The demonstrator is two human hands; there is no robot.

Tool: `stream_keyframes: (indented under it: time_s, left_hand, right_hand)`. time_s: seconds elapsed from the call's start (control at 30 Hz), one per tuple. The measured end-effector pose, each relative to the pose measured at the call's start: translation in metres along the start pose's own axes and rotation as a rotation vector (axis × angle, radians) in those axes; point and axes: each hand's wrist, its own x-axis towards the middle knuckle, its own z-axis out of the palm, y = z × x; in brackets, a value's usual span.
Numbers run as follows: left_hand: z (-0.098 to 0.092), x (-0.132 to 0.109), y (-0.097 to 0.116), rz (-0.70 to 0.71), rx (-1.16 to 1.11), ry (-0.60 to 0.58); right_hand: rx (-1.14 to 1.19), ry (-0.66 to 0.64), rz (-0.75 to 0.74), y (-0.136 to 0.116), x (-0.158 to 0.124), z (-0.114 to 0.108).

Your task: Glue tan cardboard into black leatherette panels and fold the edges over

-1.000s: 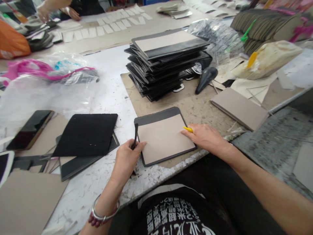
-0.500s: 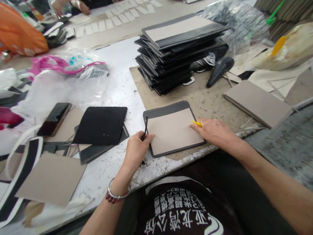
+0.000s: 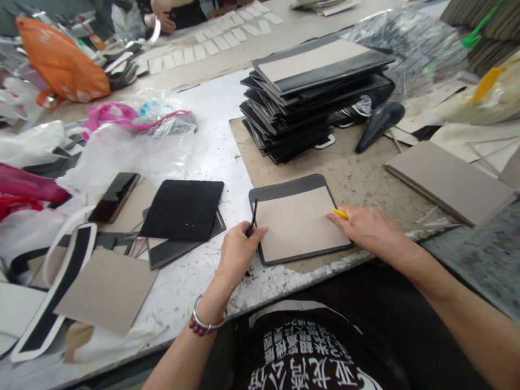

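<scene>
A beige cardboard panel lying on black material (image 3: 298, 222) sits at the table's near edge. My left hand (image 3: 238, 253) pinches the black flap (image 3: 253, 215) on the panel's left side and holds it upright. My right hand (image 3: 368, 227) rests on the panel's right edge, fingers closed round a small yellow tool (image 3: 340, 213) whose tip pokes out. A tall stack of finished black-and-beige panels (image 3: 312, 92) stands just behind.
Left of the panel lie a black sheet (image 3: 182, 208), a phone (image 3: 114, 196) and a loose cardboard piece (image 3: 108, 290). Plastic bags (image 3: 130, 141) crowd the left. A black tool (image 3: 379, 124) and a cardboard stack (image 3: 447, 181) lie at the right. Another person's hand (image 3: 162, 19) works far away.
The view has swung left, so everything sits further right in frame. My left hand still holds the flap upright, and my right hand stays on the panel's edge.
</scene>
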Motion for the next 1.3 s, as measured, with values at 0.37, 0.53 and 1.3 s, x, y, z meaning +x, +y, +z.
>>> stream_keyframes:
  time_s: [0.37, 0.53, 1.3]
  left_hand:
    - [0.0012, 0.0007, -0.0013, -0.028, 0.029, -0.010]
    - [0.0002, 0.0021, 0.0005, -0.038, 0.037, -0.027]
    - [-0.0010, 0.0037, -0.0007, -0.004, 0.044, -0.008]
  right_hand:
    - [0.059, 0.021, 0.014, -0.0024, -0.0036, -0.0017]
    - [0.066, 0.051, -0.010, -0.0030, -0.0049, -0.0029]
    - [0.009, 0.064, -0.031, -0.0020, -0.0038, -0.0012]
